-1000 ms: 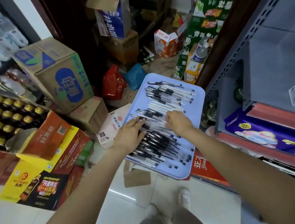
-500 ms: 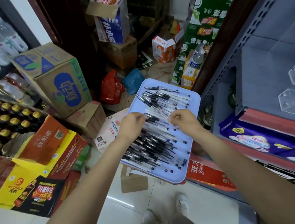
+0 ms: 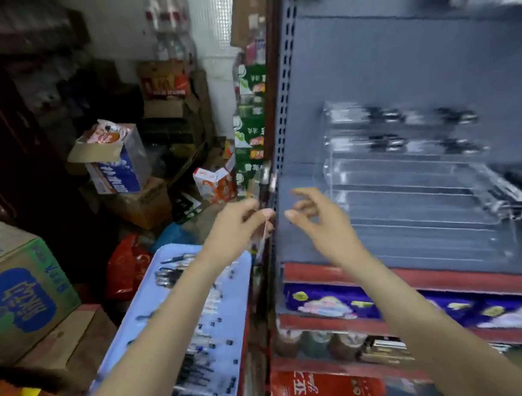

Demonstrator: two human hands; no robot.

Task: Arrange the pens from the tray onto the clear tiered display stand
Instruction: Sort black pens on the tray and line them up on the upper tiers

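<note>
black-capped pens [image 3: 191, 359] lie scattered on the pale blue tray [image 3: 145, 325]; clear tiered stand [image 3: 415, 192] sits on the shelf

The display stand [image 3: 408, 183] is clear, glossy plastic, standing on a matt grey shelf [image 3: 415, 70] with a perforated metal upright [image 3: 283, 80]. Left of that upright, the tray [image 3: 155, 303] is smooth pale-blue plastic; further left, the boxes [image 3: 20, 291] are matt printed cardboard.

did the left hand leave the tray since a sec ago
Yes. The left hand, which was down on the pens in the tray, is now up off it, beside the shelf post, pinching what looks like a pen; blur hides detail.
</note>
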